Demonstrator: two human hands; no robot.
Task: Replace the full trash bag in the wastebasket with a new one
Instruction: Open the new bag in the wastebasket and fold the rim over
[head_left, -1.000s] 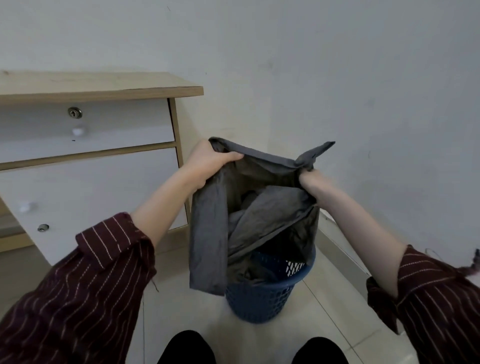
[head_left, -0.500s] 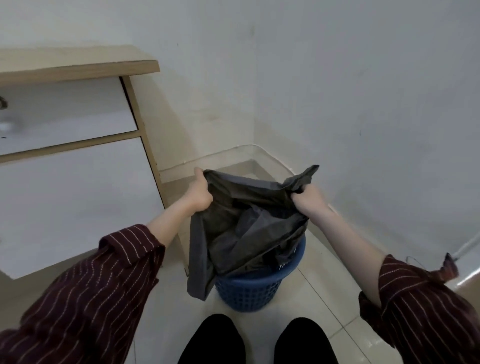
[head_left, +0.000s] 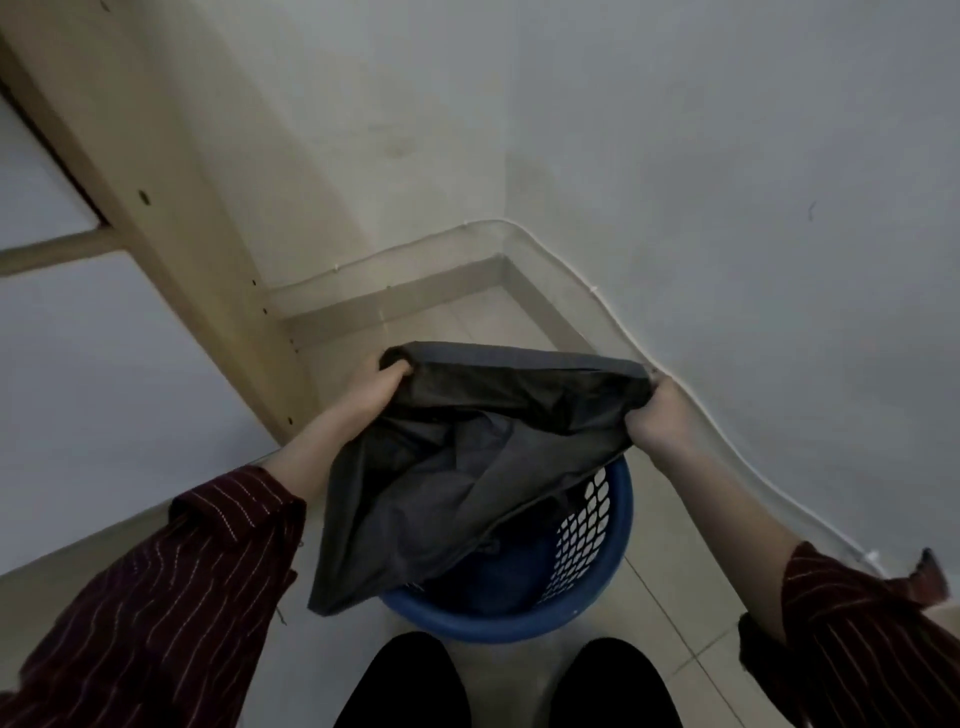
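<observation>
A dark grey trash bag (head_left: 467, 467) is stretched wide open just above a round blue mesh wastebasket (head_left: 597, 587) on the tiled floor. My left hand (head_left: 371, 392) grips the bag's rim at its left end. My right hand (head_left: 657, 415) grips the rim at its right end. The bag's body sags into the basket, and a loose flap hangs over the basket's left rim. Through the open mouth only folds of the bag show. The basket's bottom is hidden.
A wooden cabinet (head_left: 171, 249) with white drawer fronts stands close on the left. White walls meet in a corner behind the basket, with a white cable (head_left: 623, 338) along the skirting. My two dark shoes (head_left: 405, 686) stand just before the basket.
Both hands have lowered the bag toward the basket and pulled its mouth wider apart. The view has tilted down, so the cabinet top has left the frame.
</observation>
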